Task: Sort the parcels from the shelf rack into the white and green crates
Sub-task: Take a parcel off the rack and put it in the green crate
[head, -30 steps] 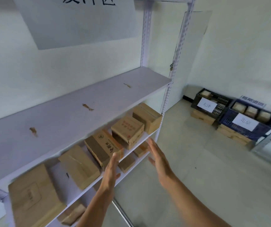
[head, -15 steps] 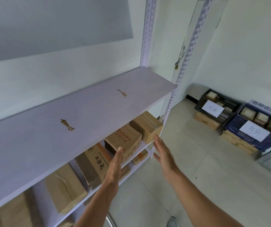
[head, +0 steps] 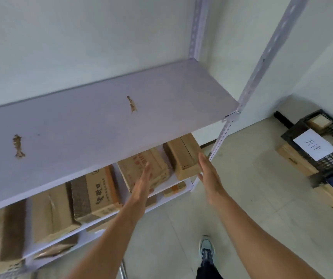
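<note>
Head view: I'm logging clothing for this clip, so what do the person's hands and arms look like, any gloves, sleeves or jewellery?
The left hand and right hand are bare: no gloves, and no ring or watch shows. The left forearm and right forearm are uncovered as far as the frame's edge, so no sleeve is in view. No straps or markings show.

Left grip (head: 141, 184) and right grip (head: 209, 178) were bare, forearms (head: 109, 234) bare too; down below, a pale teal, dark-laced sneaker (head: 206, 246) under a dark trouser leg (head: 207, 271).
</note>
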